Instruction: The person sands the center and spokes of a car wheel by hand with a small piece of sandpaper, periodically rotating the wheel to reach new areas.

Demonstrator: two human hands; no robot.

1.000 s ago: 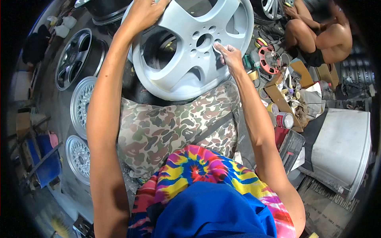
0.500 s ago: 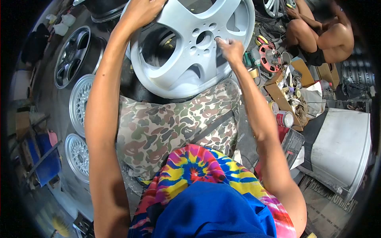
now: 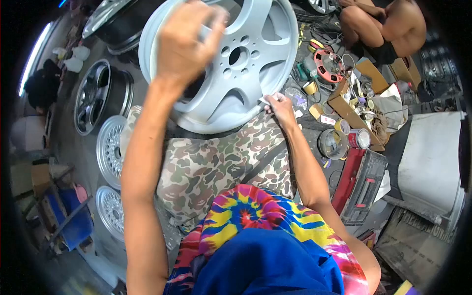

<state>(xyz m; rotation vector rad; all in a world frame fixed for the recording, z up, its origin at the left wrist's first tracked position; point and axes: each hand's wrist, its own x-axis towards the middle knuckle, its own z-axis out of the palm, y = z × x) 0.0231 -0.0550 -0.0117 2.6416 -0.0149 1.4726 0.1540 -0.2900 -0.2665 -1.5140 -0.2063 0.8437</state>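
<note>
A large grey-white wheel rim (image 3: 246, 73) leans upright in front of my knees, which are covered by camouflage cloth. My left hand (image 3: 189, 42) is raised over the rim's left side, blurred, with its fingers curled; whether it touches the rim or holds anything cannot be made out. At the rim's lower right edge, my right hand (image 3: 279, 109) pinches a small pale piece (image 3: 264, 100) between thumb and fingers, against or very near the rim.
Several other wheel rims (image 3: 109, 147) stand at the left. Beyond the right hand lie a red reel (image 3: 328, 66), cans (image 3: 359, 138), an open cardboard box (image 3: 344, 112) and a red-and-black toolbox (image 3: 363, 189). Another person (image 3: 383, 27) crouches at the upper right.
My left hand has come off the rim's top edge and moved down and right. My right hand has moved from the hub to the lower right edge. The rim appears shifted left and turned.
</note>
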